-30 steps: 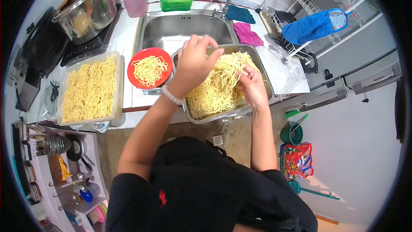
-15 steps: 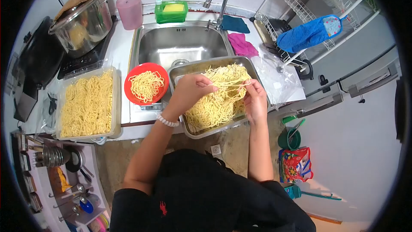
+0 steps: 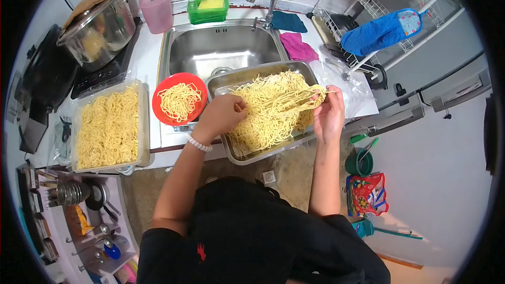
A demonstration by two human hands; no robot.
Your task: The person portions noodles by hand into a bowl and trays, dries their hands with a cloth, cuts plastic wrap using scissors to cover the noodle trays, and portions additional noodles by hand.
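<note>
A steel tray holds a big tangled heap of yellow noodles. My right hand, over the tray's right side, pinches one end of a lifted bunch of strands that stretches across the heap. On the heap's left edge my left hand, with a white bead bracelet at the wrist, has its fingers curled together on some strands; the fingertips are partly hidden. Left of the tray, a red plate carries a smaller nest of noodles. A clear plastic container full of noodles stands farther left.
Behind the tray is a steel sink with a faucet. A large pot sits on the black cooktop at left. Blue and pink cloths and a plastic bag lie at right, beside a dish rack with a blue mitt.
My right hand has moved right and slightly up, drawing the noodle strands out longer. My left hand has gone left and down onto the heap. The tray sits slightly higher in view.
</note>
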